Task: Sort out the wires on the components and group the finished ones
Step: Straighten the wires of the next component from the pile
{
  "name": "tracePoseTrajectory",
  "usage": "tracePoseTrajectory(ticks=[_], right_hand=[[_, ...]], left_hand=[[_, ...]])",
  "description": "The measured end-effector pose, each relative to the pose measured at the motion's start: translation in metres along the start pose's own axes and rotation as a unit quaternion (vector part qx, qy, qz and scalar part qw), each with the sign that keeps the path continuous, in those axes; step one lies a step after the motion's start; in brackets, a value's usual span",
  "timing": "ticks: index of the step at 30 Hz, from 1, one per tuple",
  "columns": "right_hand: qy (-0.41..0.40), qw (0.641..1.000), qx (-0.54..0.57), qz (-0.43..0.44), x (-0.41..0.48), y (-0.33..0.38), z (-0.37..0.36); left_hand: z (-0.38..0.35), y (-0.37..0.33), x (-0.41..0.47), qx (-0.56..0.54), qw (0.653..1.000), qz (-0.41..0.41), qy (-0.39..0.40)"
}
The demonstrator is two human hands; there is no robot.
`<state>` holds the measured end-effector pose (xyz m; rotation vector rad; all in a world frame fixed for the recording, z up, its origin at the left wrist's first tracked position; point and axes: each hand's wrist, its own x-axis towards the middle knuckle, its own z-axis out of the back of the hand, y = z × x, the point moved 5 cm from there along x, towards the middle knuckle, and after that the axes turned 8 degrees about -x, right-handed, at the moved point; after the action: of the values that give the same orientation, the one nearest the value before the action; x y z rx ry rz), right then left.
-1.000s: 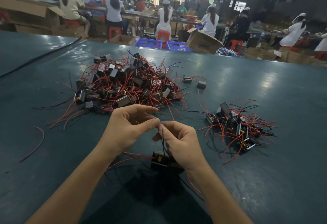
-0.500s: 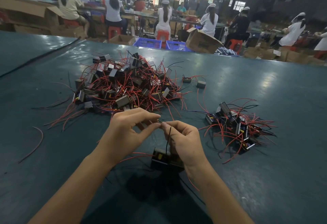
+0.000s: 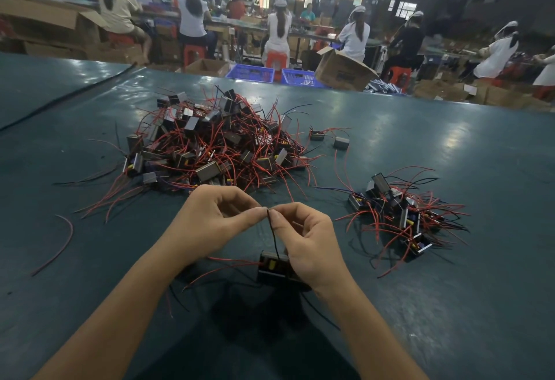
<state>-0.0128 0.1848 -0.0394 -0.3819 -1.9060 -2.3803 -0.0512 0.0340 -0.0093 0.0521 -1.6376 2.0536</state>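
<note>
Component (image 3: 271,267) sat on the table just beneath the right hand (image 3: 309,244). Its black wire (image 3: 274,235) ran straight up to the tip, which that hand and the left hand (image 3: 210,223) pinched together. A second earlier the wire had hung looser; now it looked taut, so this piece seemed nearly finished. Right of the component lay the small sorted group (image 3: 399,214), and beyond it the big tangled pile (image 3: 216,145), all on the dark green table (image 3: 450,139). Farther beyond, workers (image 3: 279,31) sat among boxes (image 3: 342,71) and blue baskets (image 3: 250,73).
</note>
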Motion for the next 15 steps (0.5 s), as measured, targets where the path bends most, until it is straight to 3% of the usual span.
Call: tracePoseTrajectory(ticks=[5, 9, 15], right_hand=[[-0.02, 0.997, -0.059, 0.051, -0.003, 0.004, -0.001], [-0.017, 0.994, -0.088, 0.064, -0.005, 0.003, -0.002], [-0.032, 0.985, -0.121, 0.12, -0.008, 0.008, -0.002]], left_hand=[[-0.005, 0.017, 0.0, -0.123, 0.976, 0.176, 0.023], [-0.007, 0.021, -0.004, -0.174, 0.949, 0.255, 0.058], [-0.019, 0.027, -0.01, -0.298, 0.875, 0.374, 0.073]])
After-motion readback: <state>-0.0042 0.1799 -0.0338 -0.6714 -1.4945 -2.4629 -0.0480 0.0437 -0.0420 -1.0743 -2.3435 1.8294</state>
